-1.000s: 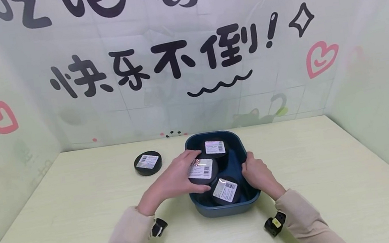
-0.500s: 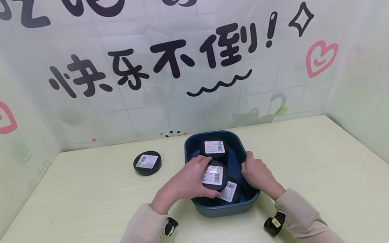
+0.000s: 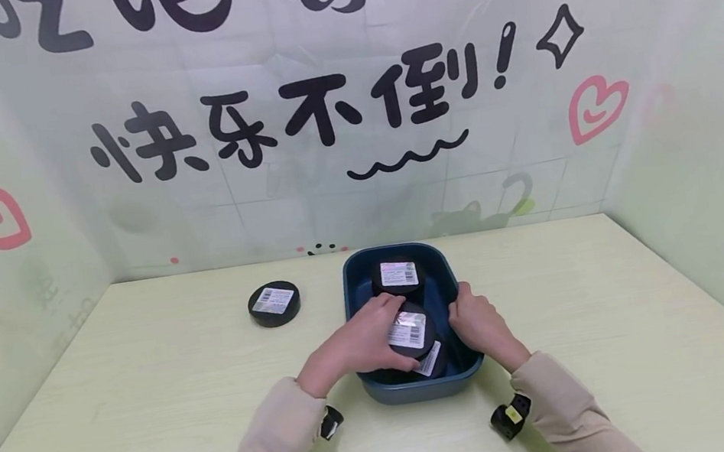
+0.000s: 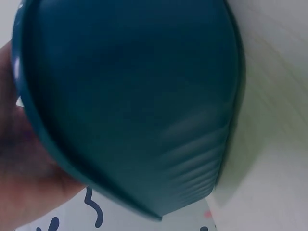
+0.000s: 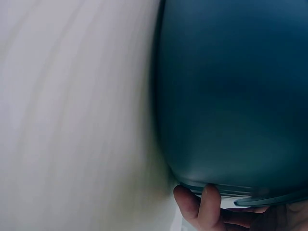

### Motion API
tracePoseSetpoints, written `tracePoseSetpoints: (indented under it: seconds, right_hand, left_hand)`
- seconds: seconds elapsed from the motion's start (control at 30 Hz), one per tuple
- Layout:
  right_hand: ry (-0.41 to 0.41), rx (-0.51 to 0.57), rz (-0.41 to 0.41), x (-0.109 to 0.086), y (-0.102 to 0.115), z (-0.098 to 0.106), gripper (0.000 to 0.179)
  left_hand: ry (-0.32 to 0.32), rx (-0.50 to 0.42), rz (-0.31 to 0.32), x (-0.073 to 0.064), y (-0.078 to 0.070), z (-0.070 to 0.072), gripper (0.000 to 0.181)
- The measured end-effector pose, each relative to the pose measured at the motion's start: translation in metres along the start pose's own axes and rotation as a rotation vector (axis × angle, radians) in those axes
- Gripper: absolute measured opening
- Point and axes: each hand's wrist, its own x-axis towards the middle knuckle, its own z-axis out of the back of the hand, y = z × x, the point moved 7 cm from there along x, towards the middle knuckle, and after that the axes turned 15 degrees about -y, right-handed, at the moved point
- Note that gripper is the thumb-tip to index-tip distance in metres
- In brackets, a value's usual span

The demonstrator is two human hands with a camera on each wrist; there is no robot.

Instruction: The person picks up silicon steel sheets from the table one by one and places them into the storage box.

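Observation:
A dark blue plastic bin point(image 3: 420, 391) stands on the table in the head view. Over it, my left hand point(image 3: 366, 340) holds a flat round black disc point(image 3: 410, 333) with a white barcode label, thumb and fingers around its sides. That disc overlaps a second labelled disc point(image 3: 434, 364) at the bin's near end. Another disc point(image 3: 400, 276) lies at the far end. My right hand point(image 3: 480, 321) grips the bin's right rim. In the right wrist view, its fingers point(image 5: 207, 207) curl at the bin's wall point(image 5: 231, 106). The bin's outer side point(image 4: 134, 96) hides the held disc from the left wrist view.
One more black disc point(image 3: 274, 304) with a label lies on the pale wooden table point(image 3: 152, 410), left of the bin. A printed backdrop point(image 3: 331, 207) rises along the table's back edge and both sides. Small black devices point(image 3: 509, 420) are strapped at the wrists.
My left hand has carried the held disc rightward and slightly nearer, from the bin's left side to over the near disc, now largely covering it. The right hand and bin have stayed put.

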Motion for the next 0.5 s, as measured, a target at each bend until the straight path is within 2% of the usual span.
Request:
tracePoseSetpoints:
  seconds: [0.17,0.5]
  right_hand:
    - [-0.023,-0.005,0.015,0.000,0.001,0.001,0.026]
    - [-0.014,-0.005,0.014,0.000,0.000,0.000,0.029]
  left_hand:
    - [0.005,0.014,-0.013,0.001,-0.002,-0.006,0.080]
    - [0.019,0.017,-0.005,0.002,-0.001,-0.016,0.078]
